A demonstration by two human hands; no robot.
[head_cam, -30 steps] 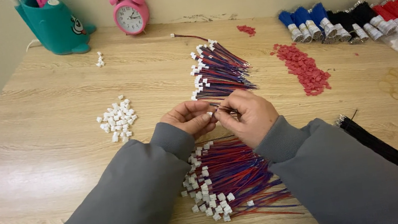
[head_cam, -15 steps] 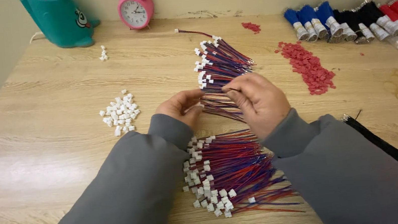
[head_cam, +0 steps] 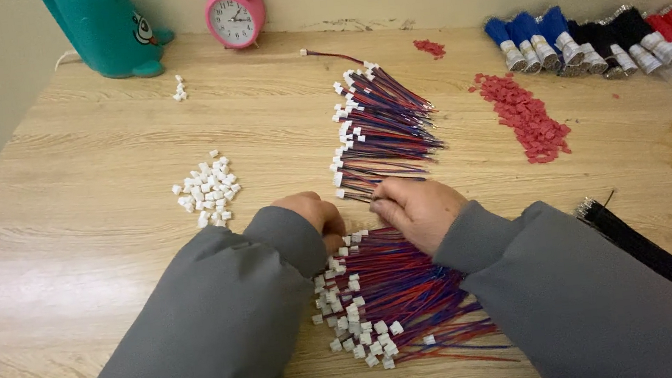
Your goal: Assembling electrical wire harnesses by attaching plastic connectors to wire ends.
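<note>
Both hands are sitting low in the middle of the tabletop (head_cam: 87, 245), right at the top edge of the near wire pile (head_cam: 404, 287). That pile is a fan of thin red and blue wires with little white plugs on their left ends, and it's lying just in front of the person, partly tucked under the grey sleeves. The left hand (head_cam: 314, 215) is resting against the plug side of the pile with its fingers curled under, so I can't tell if its grip is pinching anything. The right hand (head_cam: 414, 209) is lying knuckles-up on the wires with fingertips pressed down together near the left hand; what's under them is hidden.

Going left to right: a teal holder (head_cam: 108, 33) is standing at the back left corner, contents cut off by the frame. A few stray white plugs (head_cam: 181, 87) are lying near it, and a loose heap of white plugs (head_cam: 206, 189) is sitting left of the hands. A pink alarm clock (head_cam: 233, 12) is standing at the back. A second wire pile (head_cam: 380, 128) is fanning out just beyond the hands. Further right there's a heap of red bits (head_cam: 525, 116), then blue, black and red wire bundles (head_cam: 600, 41) along the back, and a black wire bundle (head_cam: 635, 242) beside the right sleeve.
</note>
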